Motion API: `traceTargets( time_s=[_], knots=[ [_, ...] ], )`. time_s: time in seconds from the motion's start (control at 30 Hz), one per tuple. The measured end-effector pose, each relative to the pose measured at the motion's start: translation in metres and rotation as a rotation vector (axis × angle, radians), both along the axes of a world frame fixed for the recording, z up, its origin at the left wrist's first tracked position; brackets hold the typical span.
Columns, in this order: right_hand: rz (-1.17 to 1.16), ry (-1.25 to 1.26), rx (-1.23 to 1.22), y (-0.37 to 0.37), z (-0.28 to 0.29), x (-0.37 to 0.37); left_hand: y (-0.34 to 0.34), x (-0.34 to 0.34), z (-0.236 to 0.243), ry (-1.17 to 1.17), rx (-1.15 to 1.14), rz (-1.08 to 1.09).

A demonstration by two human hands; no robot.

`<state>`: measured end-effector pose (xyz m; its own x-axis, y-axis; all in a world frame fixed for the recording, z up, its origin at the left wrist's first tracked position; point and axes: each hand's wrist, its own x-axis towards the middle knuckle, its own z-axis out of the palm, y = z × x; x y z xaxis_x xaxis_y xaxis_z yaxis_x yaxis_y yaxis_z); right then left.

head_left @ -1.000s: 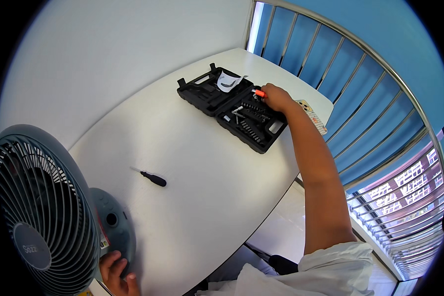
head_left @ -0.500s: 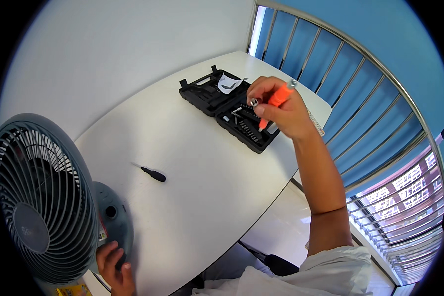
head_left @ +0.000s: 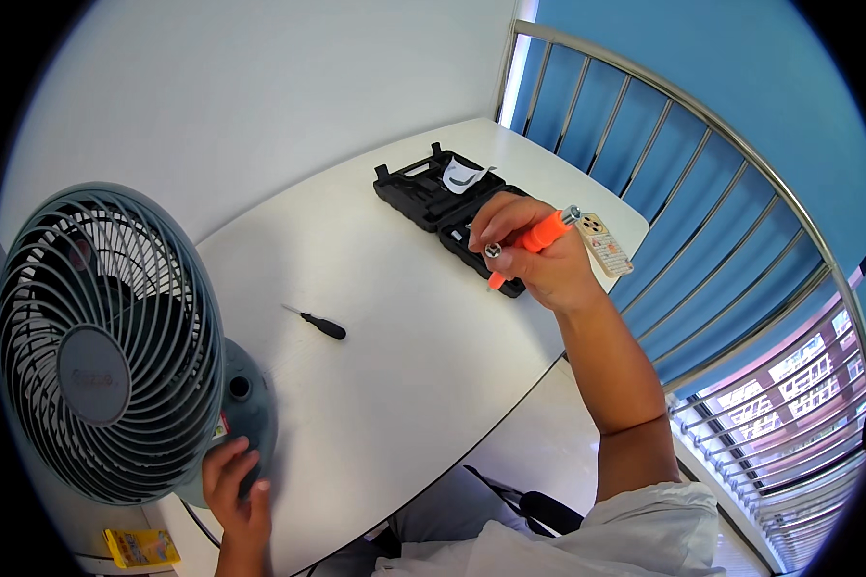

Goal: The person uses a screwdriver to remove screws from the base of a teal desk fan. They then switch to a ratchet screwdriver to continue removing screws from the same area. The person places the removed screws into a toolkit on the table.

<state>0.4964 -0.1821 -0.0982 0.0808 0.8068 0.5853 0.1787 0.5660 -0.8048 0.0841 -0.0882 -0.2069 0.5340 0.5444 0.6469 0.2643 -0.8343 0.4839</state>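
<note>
Right hand is gripping an orange-handled metal ratchet tool above the open black plastic tool case. Left hand is resting, fingers spread, on the grey fan's rounded base.

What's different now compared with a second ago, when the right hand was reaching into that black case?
The right hand has lifted an orange-handled tool out of the black tool case and drawn it up toward the person, clear of the case. The left hand stays on the grey fan's base. The small black screwdriver lies where it was on the white table, and the case stays open.
</note>
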Motion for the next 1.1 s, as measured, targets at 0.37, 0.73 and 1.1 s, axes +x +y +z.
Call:
traceTargets(
  time_s=[0.37, 0.73, 1.1],
  knots=[
    [0.114, -0.242, -0.019, 0.01, 0.002, -0.061, -0.003, 0.002, 0.008, -0.018, -0.077, -0.008],
    [0.375, -0.491, 0.167, 0.055, -0.048, -0.188, 0.002, -0.001, 0.001, -0.181, -0.675, -0.385],
    [0.171, -0.566, 0.301, 0.075, -0.064, -0.217, 0.002, -0.002, -0.006, -0.528, -1.003, -0.658]
  ],
)
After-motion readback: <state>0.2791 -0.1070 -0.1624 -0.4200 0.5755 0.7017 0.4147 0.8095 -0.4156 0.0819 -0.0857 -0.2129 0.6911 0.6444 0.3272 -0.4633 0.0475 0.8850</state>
